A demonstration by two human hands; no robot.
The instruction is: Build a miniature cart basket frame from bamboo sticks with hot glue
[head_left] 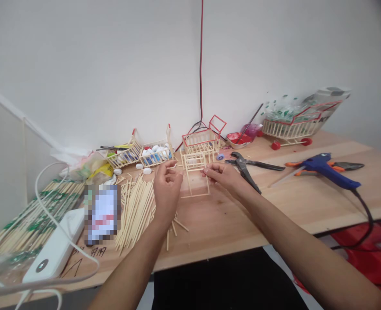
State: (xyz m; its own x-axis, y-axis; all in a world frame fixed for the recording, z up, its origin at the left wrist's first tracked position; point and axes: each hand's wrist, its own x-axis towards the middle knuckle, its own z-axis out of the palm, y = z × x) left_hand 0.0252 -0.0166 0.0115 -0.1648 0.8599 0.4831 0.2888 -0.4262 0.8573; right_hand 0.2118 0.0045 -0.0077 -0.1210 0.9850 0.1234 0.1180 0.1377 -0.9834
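Observation:
A small frame of thin wooden sticks (195, 165) stands on the wooden table (274, 206), half built like a little cart. My left hand (167, 187) is at its left side, fingers curled and pinched on a stick end. My right hand (224, 175) is at its right side, fingertips pinched on the frame's edge. A heap of loose wooden sticks (135, 211) lies just left of my left hand.
A finished stick cart with red trim (201, 140) stands behind the frame. Black cutters (245, 170) and a blue glue gun (329, 170) lie to the right, stick baskets of bottle caps (154, 155) at the back left, a phone (101, 213) and a white power bank (56, 249) on the left.

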